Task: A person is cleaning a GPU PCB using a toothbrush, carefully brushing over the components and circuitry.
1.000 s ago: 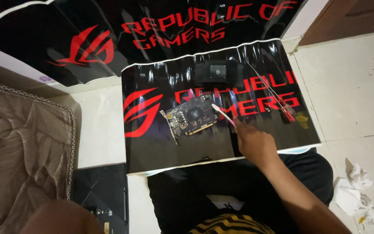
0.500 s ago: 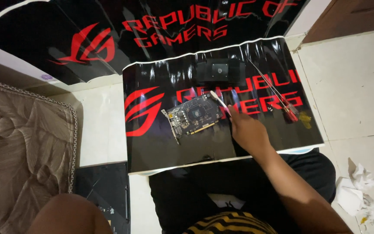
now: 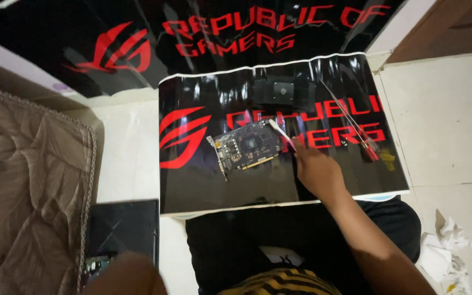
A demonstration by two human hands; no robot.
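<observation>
Right hand pinches thin white-tipped stick, tip just right of circuit board. I judge board stiff, light, breakable; hold by edges. Left hand unseen.

Two glossy black-and-red banners cover the floor.

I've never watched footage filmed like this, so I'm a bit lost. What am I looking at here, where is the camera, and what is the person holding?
The camera sits on a person's head and looks down at their lap and the floor. There is no machine, only bare hands. A glossy black poster with red print lies on the floor. On it rest a circuit board, a black square part and a red-handled screwdriver. The right hand holds a small white-tipped tool at the board's edge. The left hand does not show clearly. Crumpled tissue lies at the right, a brown cushion at the left.
</observation>
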